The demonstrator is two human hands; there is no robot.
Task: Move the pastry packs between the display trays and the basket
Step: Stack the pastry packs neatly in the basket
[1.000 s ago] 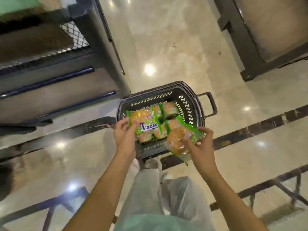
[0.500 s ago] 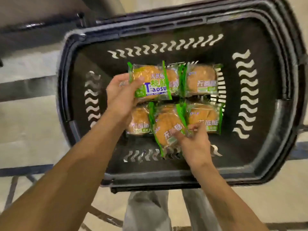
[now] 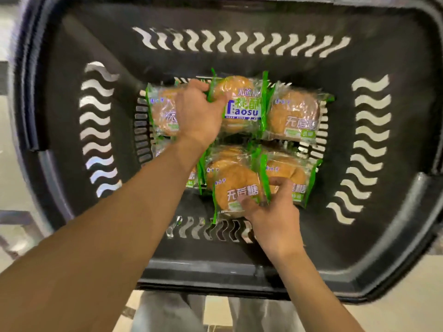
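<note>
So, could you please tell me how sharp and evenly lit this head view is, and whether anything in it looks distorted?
Head view: the black plastic basket has a smeared, motion-blurred rim that bows with wide-angle distortion; the clear green-edged pastry pack with blue lettering shows soft glare on its film, its lettering slightly blurred; the left hand and right hand are evenly lit.

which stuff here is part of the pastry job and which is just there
Part of the job:
- basket, black plastic
- Taosu pack, gripped by left hand
- front pack, pinched by right hand
- other packs in the basket, e.g. back right pack

Just there:
- pale floor
- person's grey trousers
</note>
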